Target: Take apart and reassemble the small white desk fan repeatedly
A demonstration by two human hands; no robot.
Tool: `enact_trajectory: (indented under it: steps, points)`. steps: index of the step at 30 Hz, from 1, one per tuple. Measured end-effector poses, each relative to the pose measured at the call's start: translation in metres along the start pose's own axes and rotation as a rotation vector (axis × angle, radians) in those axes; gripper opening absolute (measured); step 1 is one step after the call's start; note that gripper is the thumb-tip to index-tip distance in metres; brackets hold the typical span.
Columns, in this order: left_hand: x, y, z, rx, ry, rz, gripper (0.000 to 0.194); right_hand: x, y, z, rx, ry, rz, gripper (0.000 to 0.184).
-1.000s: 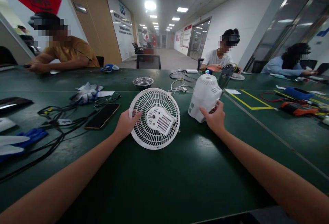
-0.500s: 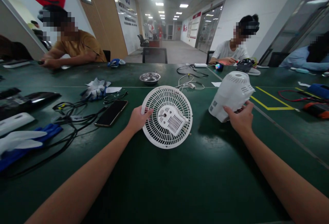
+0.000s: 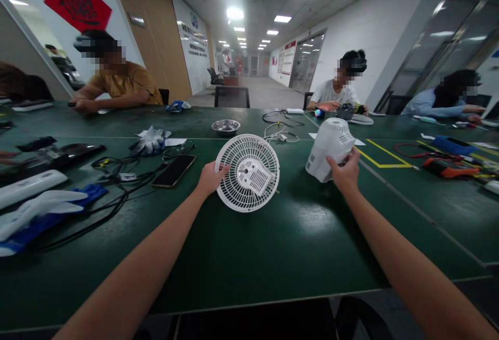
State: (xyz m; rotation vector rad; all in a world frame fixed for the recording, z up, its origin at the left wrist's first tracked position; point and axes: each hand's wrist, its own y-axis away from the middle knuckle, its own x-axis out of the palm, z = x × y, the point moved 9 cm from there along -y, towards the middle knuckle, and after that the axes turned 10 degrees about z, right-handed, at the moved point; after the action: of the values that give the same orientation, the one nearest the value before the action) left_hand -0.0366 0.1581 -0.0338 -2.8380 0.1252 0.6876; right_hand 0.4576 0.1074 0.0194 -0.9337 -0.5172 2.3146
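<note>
My left hand grips the left rim of a round white fan grille, thumb on its near face. A slotted motor housing sits at the grille's centre, and the grille is tilted up toward me. On the right, my right hand is closed around the lower right side of a white plastic fan base, which has vent slots near its top and leans to one side. The fingers behind the base are partly hidden. A gap of green table separates the two parts.
A metal bowl and a white cable lie beyond the grille. Leftward are a phone, black cables and work gloves. An orange-black tool lies right. Co-workers sit across the table.
The camera view has tilted up and pulled back, bringing the table's near edge into sight. Both hands keep their hold on the grille and the fan base.
</note>
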Motion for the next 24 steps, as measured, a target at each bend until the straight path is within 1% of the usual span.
enact_trajectory:
  steps: [3, 5, 9, 13, 16, 20, 24]
  points:
    - [0.002, 0.004, -0.001, -0.005, 0.035, 0.040, 0.039, -0.004, 0.000, 0.007, -0.047, -0.019, -0.014, 0.090]
    - [0.001, 0.006, -0.002, -0.006, 0.042, 0.037, 0.040, -0.005, 0.001, 0.009, -0.061, -0.021, -0.014, 0.087]
    - [0.000, 0.008, -0.003, -0.005, 0.042, 0.032, 0.042, -0.006, 0.001, 0.006, -0.051, -0.009, -0.008, 0.084]
    - [0.003, 0.007, -0.004, 0.004, 0.051, 0.077, 0.044, -0.006, -0.001, 0.001, -0.043, -0.008, 0.004, 0.085]
    - [0.004, 0.007, -0.005, 0.018, 0.042, 0.086, 0.044, -0.008, -0.002, 0.003, -0.047, -0.017, 0.005, 0.086]
    - [0.004, 0.007, -0.005, 0.022, 0.056, 0.087, 0.045, -0.012, -0.006, 0.009, -0.053, -0.020, -0.025, 0.087]
    - [0.004, 0.007, -0.004, 0.025, 0.059, 0.092, 0.046, -0.017, -0.010, 0.012, -0.042, -0.006, -0.068, 0.078]
